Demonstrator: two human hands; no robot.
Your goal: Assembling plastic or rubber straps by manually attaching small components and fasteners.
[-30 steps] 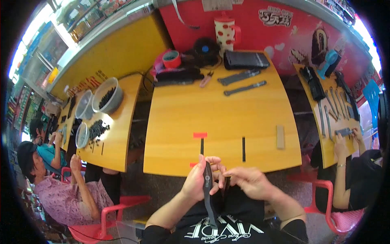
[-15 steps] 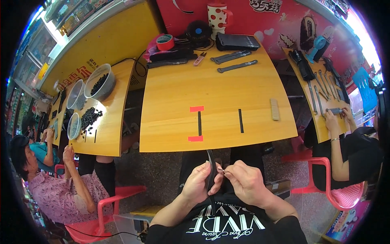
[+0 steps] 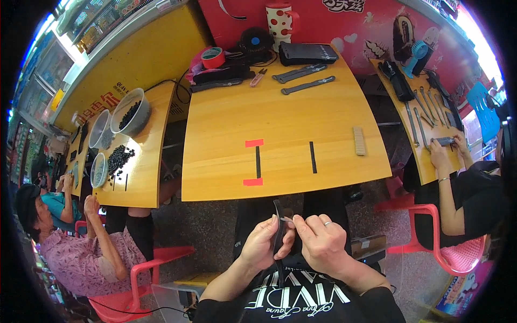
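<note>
A narrow dark strap (image 3: 278, 237) stands upright above my lap, just off the table's front edge. My left hand (image 3: 261, 245) is closed round it, thumb on the near side. Close beside it, my right hand (image 3: 326, 242) is closed in a pinch, a ring on one finger. A small pale, thin piece (image 3: 288, 219) shows between its fingertips and the strap; its kind is too small to make out. On the wooden table (image 3: 291, 118) ahead lie a black strip (image 3: 258, 162) between two red tape pieces and another black strip (image 3: 313, 157).
Dark straps (image 3: 308, 85), small snips (image 3: 258, 77), red tape (image 3: 212, 57) and a black case (image 3: 308, 54) lie at the table's back. A ribbed beige block (image 3: 359, 141) sits right. Co-workers sit at both sides; tubs (image 3: 131, 113) and black pieces (image 3: 120, 159) stand left.
My right hand has turned, so its knuckles and ring now show, and its fingertips sit at the strap's upper part. The view has shifted slightly. The left hand keeps its hold.
</note>
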